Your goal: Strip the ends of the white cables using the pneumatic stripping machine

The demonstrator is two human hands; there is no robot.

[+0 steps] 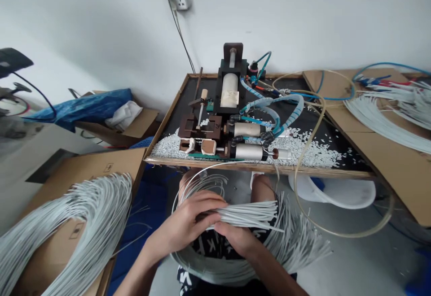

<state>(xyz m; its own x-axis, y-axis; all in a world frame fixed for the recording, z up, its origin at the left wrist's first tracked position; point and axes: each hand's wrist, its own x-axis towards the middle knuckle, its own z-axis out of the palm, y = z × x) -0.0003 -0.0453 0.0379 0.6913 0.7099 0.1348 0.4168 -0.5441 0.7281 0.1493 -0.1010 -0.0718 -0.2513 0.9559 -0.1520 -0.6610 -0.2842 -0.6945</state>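
My left hand [193, 219] is closed around a bundle of thin white wires [252, 215], its fingers over the top and its thumb in front. The wire ends point to the right. My right hand [239, 238] grips the same bundle from below, its fingers partly hidden under the wires. Across my lap lies a loop of more white wires [215, 267], their loose ends fanning out on the right. Just beyond my hands stands a pneumatic machine [230, 107] with air cylinders, a brown metal frame and blue hoses. One wire arcs up close to the bench's front edge.
White clippings [313, 150] cover part of the black bench top, which has a wooden rim [256, 167]. A wire bundle [97, 211] rests on cardboard at left; another wire coil [380, 116] lies on cardboard at right. A clear hose [298, 188] hangs down before a white tub [357, 193].
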